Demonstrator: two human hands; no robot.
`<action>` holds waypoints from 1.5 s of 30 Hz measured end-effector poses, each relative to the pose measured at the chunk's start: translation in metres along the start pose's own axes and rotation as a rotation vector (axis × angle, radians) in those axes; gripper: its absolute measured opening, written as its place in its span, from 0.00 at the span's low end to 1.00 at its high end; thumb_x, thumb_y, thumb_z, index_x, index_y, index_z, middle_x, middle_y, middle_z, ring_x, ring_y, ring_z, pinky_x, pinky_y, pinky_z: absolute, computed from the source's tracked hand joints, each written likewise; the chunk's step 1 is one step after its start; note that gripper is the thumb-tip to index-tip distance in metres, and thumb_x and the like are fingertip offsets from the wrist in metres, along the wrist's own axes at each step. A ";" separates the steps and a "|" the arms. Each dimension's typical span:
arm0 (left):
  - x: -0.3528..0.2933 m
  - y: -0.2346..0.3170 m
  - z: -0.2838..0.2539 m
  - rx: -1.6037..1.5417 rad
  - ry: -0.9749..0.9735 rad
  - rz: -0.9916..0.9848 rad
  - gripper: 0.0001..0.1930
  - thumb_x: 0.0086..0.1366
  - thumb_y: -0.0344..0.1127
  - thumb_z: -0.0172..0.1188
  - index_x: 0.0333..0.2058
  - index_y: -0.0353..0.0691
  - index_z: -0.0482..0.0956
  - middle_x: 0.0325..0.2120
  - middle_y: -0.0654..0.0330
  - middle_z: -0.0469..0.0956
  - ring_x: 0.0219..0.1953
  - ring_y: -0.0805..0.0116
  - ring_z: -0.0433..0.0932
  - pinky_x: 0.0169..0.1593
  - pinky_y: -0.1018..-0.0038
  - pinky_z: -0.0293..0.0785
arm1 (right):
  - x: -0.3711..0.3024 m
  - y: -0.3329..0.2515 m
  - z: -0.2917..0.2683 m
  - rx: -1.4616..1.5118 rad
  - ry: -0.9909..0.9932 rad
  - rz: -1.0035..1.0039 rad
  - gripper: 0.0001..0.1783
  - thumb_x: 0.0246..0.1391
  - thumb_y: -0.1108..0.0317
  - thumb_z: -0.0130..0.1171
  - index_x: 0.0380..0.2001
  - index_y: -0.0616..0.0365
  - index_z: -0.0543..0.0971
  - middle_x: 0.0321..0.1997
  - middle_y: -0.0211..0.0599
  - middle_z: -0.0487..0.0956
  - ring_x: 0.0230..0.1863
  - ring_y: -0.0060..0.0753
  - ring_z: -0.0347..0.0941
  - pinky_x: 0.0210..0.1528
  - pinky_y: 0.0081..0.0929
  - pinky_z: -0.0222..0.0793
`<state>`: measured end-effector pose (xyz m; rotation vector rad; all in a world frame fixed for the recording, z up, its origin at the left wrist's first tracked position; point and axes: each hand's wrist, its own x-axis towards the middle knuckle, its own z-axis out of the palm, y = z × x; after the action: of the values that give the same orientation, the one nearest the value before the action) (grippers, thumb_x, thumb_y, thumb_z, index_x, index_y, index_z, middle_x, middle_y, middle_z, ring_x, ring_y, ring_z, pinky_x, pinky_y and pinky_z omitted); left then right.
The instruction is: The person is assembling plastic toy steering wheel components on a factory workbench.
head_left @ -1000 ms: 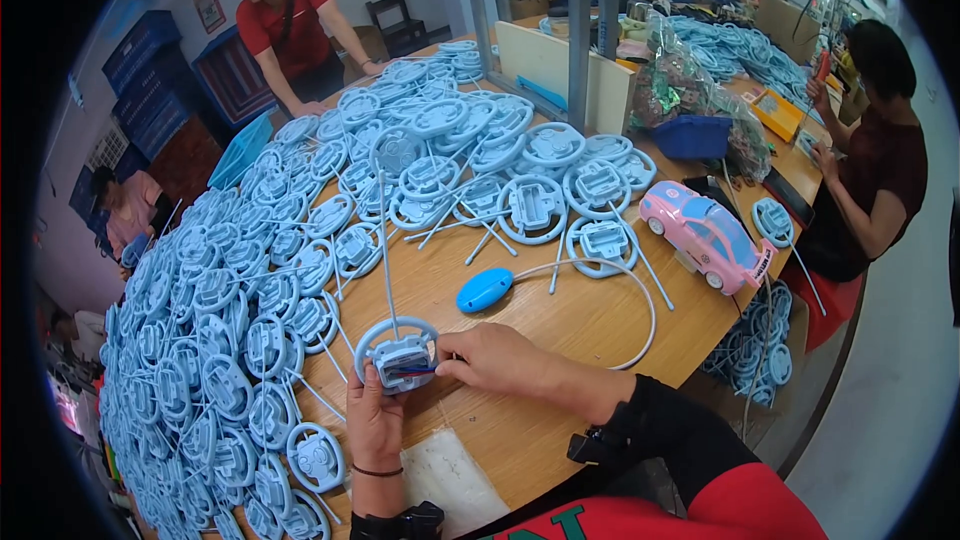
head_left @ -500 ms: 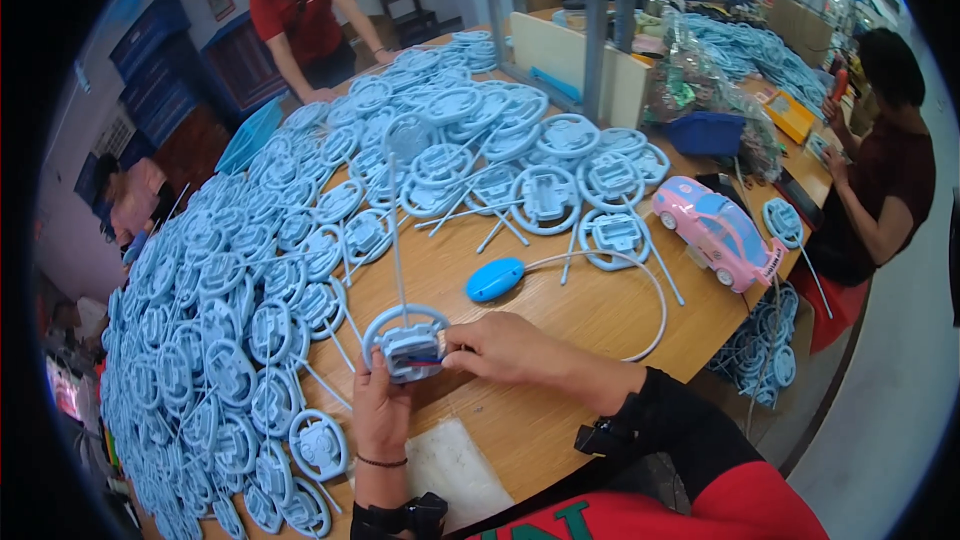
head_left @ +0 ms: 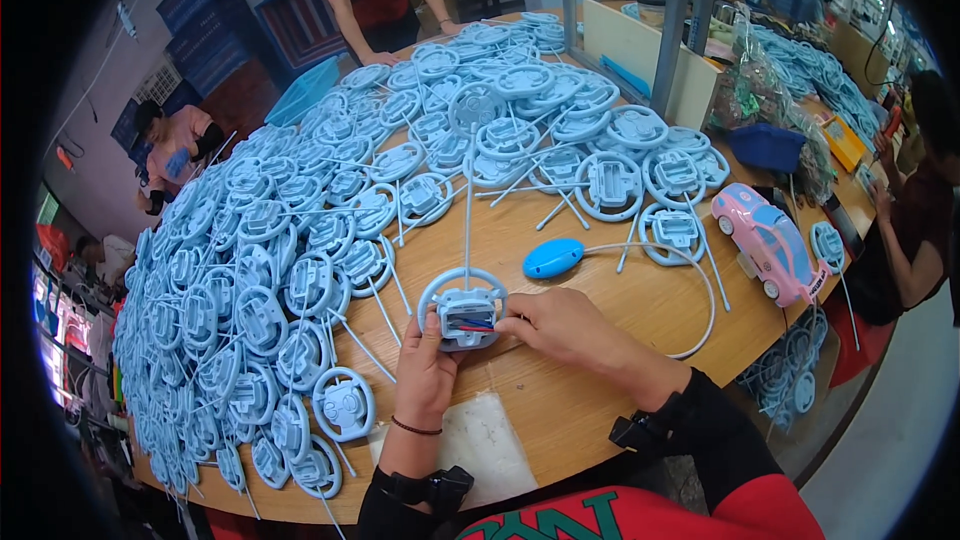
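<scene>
A light-blue toy steering wheel (head_left: 462, 302) is held just above the table, its open back compartment facing up and a long thin light-blue rod rising from its far side. Closed round its left lower rim is my left hand (head_left: 427, 380). Thin red and dark blue strands, which look like wires (head_left: 470, 328), lie in the compartment. My right hand (head_left: 560, 330) pinches at their right end, beside the wheel's right edge. A blue oval remote (head_left: 553, 258) with a pale cable rests just beyond my right hand.
A large heap of similar steering wheels (head_left: 262, 320) covers the table's left and far side. A pink toy car (head_left: 768, 240) stands at the right edge. A pale sheet (head_left: 480, 452) lies near me. Blue bin (head_left: 766, 147), metal posts and co-workers are farther off.
The view has shifted, so the table appears farther right and slightly lower. The compartment now shows more of the red and blue strands. Both hands keep their hold.
</scene>
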<state>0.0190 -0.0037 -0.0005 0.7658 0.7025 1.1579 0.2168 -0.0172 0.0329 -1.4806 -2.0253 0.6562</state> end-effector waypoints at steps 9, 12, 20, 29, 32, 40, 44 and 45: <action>0.001 0.001 0.000 -0.013 -0.030 -0.042 0.17 0.67 0.43 0.45 0.49 0.40 0.66 0.45 0.55 0.73 0.47 0.61 0.73 0.50 0.60 0.72 | -0.001 -0.001 -0.004 0.042 -0.001 -0.030 0.15 0.52 0.54 0.52 0.27 0.55 0.76 0.24 0.43 0.77 0.29 0.50 0.73 0.32 0.43 0.67; 0.004 -0.002 0.000 -0.024 -0.080 -0.058 0.17 0.67 0.43 0.46 0.49 0.40 0.66 0.45 0.55 0.73 0.47 0.62 0.73 0.50 0.61 0.73 | -0.004 0.005 -0.006 0.036 -0.007 -0.028 0.15 0.51 0.53 0.53 0.27 0.54 0.76 0.24 0.44 0.77 0.29 0.50 0.73 0.32 0.44 0.67; -0.002 0.002 -0.001 0.007 -0.027 -0.059 0.19 0.69 0.45 0.40 0.50 0.38 0.65 0.46 0.53 0.72 0.46 0.58 0.75 0.48 0.59 0.75 | 0.000 0.007 -0.001 0.030 0.024 -0.115 0.14 0.50 0.53 0.54 0.28 0.52 0.75 0.22 0.45 0.76 0.27 0.52 0.72 0.30 0.44 0.66; -0.004 0.006 0.000 0.014 -0.096 -0.043 0.20 0.68 0.46 0.41 0.52 0.41 0.63 0.48 0.53 0.71 0.48 0.58 0.73 0.49 0.59 0.74 | -0.001 0.008 -0.001 0.069 0.028 -0.155 0.13 0.51 0.53 0.53 0.27 0.52 0.75 0.22 0.44 0.75 0.26 0.51 0.72 0.29 0.44 0.65; -0.003 0.005 -0.001 -0.106 -0.111 -0.109 0.21 0.68 0.46 0.41 0.53 0.40 0.63 0.49 0.53 0.70 0.50 0.58 0.71 0.50 0.58 0.72 | -0.001 0.009 -0.002 0.085 0.039 -0.185 0.13 0.51 0.53 0.53 0.28 0.51 0.75 0.22 0.43 0.75 0.27 0.50 0.72 0.29 0.43 0.65; -0.007 0.005 0.001 -0.111 -0.166 -0.065 0.21 0.68 0.45 0.41 0.53 0.38 0.64 0.50 0.53 0.69 0.51 0.59 0.70 0.53 0.61 0.69 | -0.001 0.006 -0.001 0.116 -0.016 -0.166 0.14 0.51 0.53 0.54 0.27 0.52 0.75 0.22 0.43 0.75 0.26 0.50 0.72 0.29 0.42 0.66; -0.008 0.008 0.003 -0.103 -0.168 -0.047 0.21 0.67 0.46 0.42 0.52 0.39 0.65 0.49 0.54 0.71 0.49 0.60 0.72 0.51 0.63 0.70 | -0.002 0.001 -0.005 0.174 -0.033 -0.164 0.14 0.48 0.54 0.54 0.26 0.54 0.76 0.22 0.45 0.76 0.27 0.50 0.73 0.32 0.44 0.65; -0.008 0.008 0.001 -0.103 -0.166 -0.047 0.21 0.67 0.46 0.42 0.52 0.39 0.65 0.49 0.54 0.71 0.49 0.60 0.72 0.51 0.63 0.70 | -0.002 0.000 -0.005 0.181 -0.064 -0.158 0.14 0.48 0.54 0.54 0.26 0.54 0.76 0.22 0.45 0.76 0.27 0.50 0.73 0.32 0.44 0.65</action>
<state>0.0133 -0.0099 0.0077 0.7455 0.5158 1.0662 0.2205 -0.0187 0.0362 -1.1967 -2.0460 0.8065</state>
